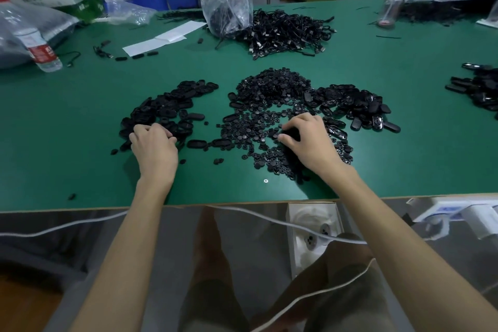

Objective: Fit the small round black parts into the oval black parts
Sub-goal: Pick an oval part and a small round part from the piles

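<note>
Oval black parts (172,105), glossy heap, at curled fingers (159,131) of left hand (155,148); small round black parts (256,127) under curled fingers (296,122) of right hand (310,143); grasp unclear

Both forearms reach forward; left hand (155,144) and right hand (310,140) curl fingers (292,123) downward.

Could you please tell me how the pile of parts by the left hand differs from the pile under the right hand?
The left pile holds larger oval pieces; the middle pile holds much smaller round ones. The left pile curves in an arc; the middle pile heaps up at the far side and thins toward the right hand. Both are black and lie loose on the green table.
</note>
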Tool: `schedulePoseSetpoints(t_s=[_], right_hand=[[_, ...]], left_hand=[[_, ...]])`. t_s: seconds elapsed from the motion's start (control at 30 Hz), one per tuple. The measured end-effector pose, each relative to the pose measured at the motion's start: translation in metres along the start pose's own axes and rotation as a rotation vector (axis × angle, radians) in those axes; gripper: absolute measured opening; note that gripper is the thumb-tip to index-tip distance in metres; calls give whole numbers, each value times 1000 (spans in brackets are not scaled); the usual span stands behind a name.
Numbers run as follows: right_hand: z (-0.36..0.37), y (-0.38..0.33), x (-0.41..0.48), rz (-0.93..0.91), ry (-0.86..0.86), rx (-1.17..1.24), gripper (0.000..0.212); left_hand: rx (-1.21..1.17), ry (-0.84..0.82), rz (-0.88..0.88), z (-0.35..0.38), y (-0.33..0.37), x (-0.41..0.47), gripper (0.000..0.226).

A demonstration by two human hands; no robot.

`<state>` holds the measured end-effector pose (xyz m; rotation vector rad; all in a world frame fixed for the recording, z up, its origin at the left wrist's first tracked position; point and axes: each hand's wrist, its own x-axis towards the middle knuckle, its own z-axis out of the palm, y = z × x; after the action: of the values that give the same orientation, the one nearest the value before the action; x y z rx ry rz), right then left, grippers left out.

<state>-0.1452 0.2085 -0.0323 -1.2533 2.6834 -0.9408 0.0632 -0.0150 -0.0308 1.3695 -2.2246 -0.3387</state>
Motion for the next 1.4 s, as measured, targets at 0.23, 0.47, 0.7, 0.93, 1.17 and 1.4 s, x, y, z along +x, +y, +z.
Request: schedulePoseSetpoints(t_s=[0.23,0.47,0.7,0.93,1.17,1.4], right_hand=[[6,1,1,-22,86,36,21],[7,1,-4,-89,133,3,27],[9,0,-3,-151,27,-46,36],[11,2,0,-108,52,55,15],[9,2,-1,-96,86,91,9],[-1,1,-4,18,219,359,6]], left_hand=[[-38,0,60,-3,3,6,29],[-69,53,88,3,2,-2,27],[-94,53,86,5,-4,-2,27],[-39,125,83,8,-3,1,18],[-60,258,79,3,2,1,16],[-644,73,193,3,62,-13,11]])
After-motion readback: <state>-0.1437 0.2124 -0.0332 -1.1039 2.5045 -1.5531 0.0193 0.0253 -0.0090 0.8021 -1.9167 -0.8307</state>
